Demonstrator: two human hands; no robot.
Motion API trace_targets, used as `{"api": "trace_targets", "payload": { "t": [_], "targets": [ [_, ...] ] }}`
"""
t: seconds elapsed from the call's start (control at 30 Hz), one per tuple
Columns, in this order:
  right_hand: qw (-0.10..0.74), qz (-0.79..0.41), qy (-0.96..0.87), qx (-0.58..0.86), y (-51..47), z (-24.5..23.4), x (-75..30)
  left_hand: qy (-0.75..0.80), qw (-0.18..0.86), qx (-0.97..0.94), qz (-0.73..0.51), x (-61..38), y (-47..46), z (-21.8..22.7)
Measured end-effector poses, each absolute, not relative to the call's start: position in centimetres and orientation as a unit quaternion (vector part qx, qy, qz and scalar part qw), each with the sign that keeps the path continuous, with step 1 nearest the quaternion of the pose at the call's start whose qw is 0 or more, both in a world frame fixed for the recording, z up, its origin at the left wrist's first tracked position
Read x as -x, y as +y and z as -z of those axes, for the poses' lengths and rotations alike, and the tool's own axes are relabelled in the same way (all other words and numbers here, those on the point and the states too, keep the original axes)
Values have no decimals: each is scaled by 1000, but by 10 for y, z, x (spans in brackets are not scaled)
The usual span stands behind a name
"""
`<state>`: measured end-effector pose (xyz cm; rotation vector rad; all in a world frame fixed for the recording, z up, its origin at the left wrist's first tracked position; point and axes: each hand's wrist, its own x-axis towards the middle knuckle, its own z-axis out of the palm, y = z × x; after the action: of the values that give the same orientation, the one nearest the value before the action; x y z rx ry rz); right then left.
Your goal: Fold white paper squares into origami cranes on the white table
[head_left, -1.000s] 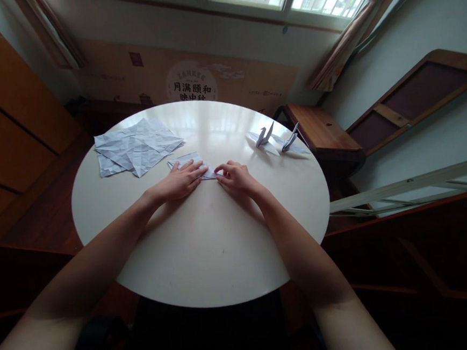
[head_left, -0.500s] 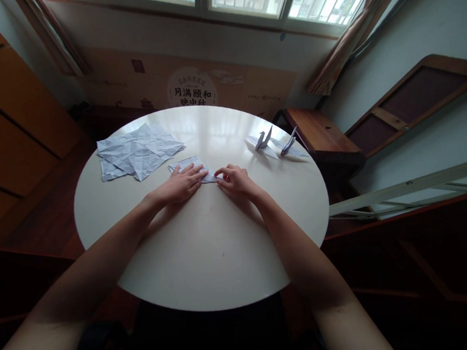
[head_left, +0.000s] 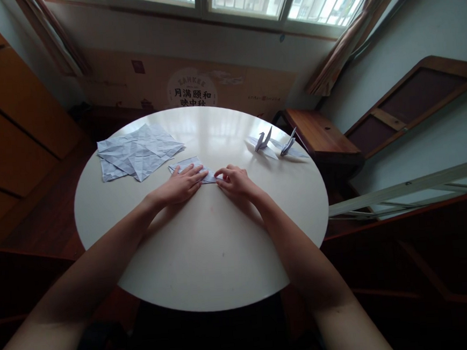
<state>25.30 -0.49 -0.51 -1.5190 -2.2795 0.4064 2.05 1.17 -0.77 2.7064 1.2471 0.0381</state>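
A small piece of folded white paper (head_left: 190, 161) lies flat on the round white table (head_left: 207, 247). My left hand (head_left: 183, 183) rests palm down across it, fingers stretched out and slightly spread, covering much of its middle. At the paper's narrow right end, my right hand (head_left: 235, 180) pinches the tip between thumb and forefinger. The exact folds under the hands are hidden.
Creased white paper sheets (head_left: 138, 150) lie overlapping on the table's left side. Two folded paper cranes stand at the right, one crane (head_left: 262, 142) left of the other crane (head_left: 288, 146). A wooden stool (head_left: 319, 130) stands beyond the table's right edge.
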Motion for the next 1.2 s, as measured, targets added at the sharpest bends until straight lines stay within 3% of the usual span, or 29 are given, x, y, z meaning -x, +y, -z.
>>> {"api": "trace_targets", "payload": {
  "t": [1.2],
  "targets": [
    [185, -151, -804, 545, -7, 1, -252, 412, 95, -906, -12, -21, 7, 1]
  ]
}}
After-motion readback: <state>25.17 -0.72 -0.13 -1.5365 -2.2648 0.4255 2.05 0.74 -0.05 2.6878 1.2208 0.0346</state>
